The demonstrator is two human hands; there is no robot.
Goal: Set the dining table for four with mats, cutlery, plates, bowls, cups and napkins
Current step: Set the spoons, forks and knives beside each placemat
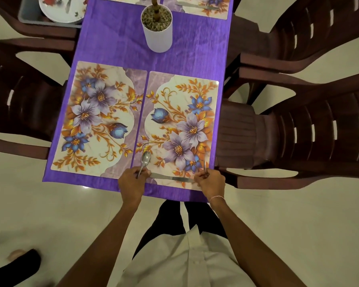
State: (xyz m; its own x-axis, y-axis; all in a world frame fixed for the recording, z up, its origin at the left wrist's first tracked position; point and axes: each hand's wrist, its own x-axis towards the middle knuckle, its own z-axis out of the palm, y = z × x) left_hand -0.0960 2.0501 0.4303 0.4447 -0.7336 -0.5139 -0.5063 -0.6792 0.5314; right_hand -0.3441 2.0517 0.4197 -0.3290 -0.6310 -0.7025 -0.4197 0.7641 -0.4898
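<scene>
Two floral place mats lie side by side on the purple tablecloth (116, 44): the left mat (95, 119) and the right mat (180, 129). My left hand (132, 181) pinches the handle of a spoon (146, 158), its bowl over the near edge of the right mat. My right hand (210, 180) grips a thin metal utensil (205, 165), probably a fork, that sticks up from my fingers. A knife (171, 178) lies flat along the right mat's near edge, between my hands. At the far end another mat (207, 7) carries cutlery.
A white cylindrical pot (157, 27) filled with pebbles stands mid-table. A grey tub (27, 15) holding floral plates (58, 9) sits on a chair at far left. Dark brown plastic chairs (298, 129) crowd both sides of the table. Pale tiled floor lies around me.
</scene>
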